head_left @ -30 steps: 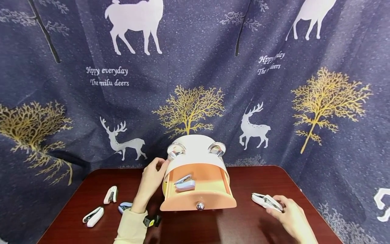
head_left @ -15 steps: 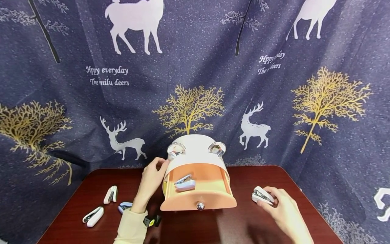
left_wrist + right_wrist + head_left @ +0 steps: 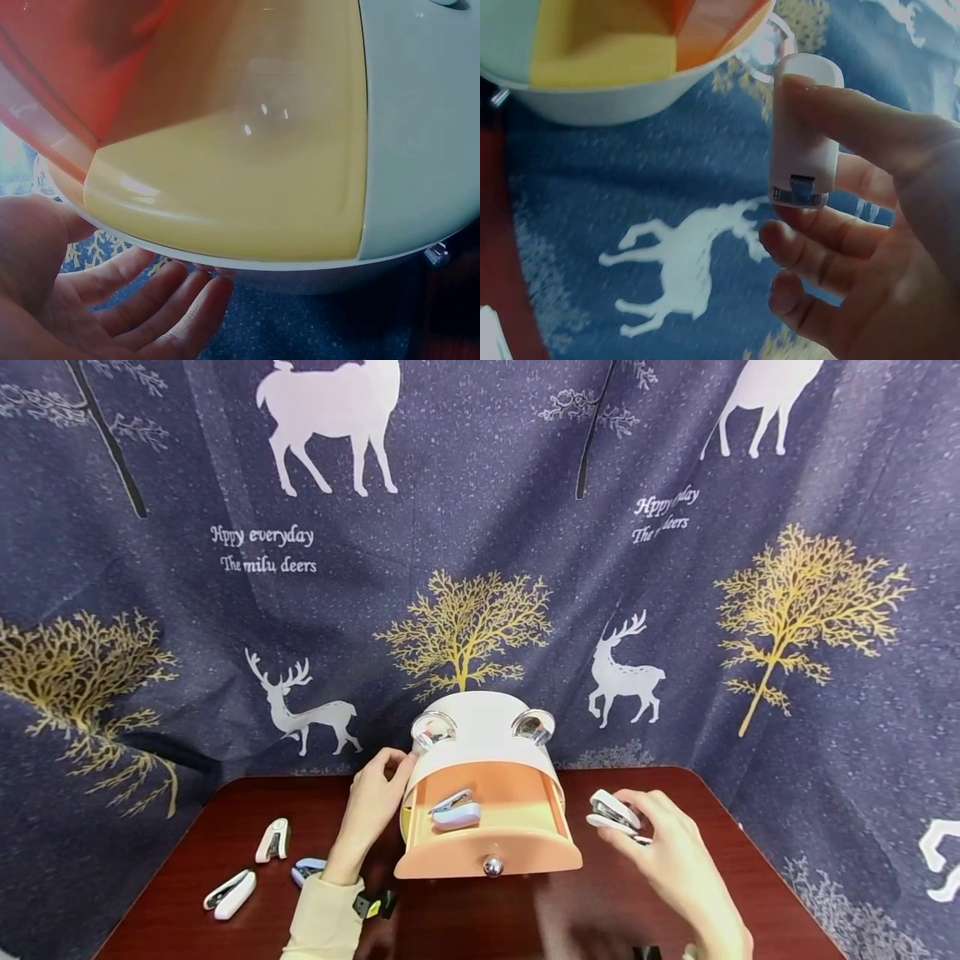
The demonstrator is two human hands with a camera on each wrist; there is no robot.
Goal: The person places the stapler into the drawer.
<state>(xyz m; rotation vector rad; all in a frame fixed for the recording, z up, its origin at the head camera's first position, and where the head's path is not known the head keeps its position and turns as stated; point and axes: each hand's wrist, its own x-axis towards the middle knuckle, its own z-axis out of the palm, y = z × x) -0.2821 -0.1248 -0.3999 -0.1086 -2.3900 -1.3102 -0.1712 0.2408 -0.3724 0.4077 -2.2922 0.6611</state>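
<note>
My right hand [image 3: 667, 839] pinches a small white stapler [image 3: 602, 821] above the table, right of a white frog-shaped drawer box [image 3: 483, 714]. In the right wrist view the thumb lies along one face of the stapler, with fingers behind it. The box's orange drawer [image 3: 442, 857] is pulled out; a lilac stapler [image 3: 459, 818] lies inside at its left. My left hand [image 3: 375, 797] rests at the box's left side. In the left wrist view its loosely bent fingers [image 3: 176, 300] lie at the rim, beside the yellow drawer [image 3: 247, 195] and the pale green one [image 3: 420, 135].
Two white staplers [image 3: 272, 841] [image 3: 235, 896] lie on the dark red table [image 3: 600, 927] at the left. A blue stapler [image 3: 306, 868] is partly hidden by my left wrist. A dark blue patterned cloth [image 3: 480, 510] hangs behind the table.
My right hand has moved left and up toward the box with the white stapler, turning it on the way. My left hand and the drawer have stayed in place.
</note>
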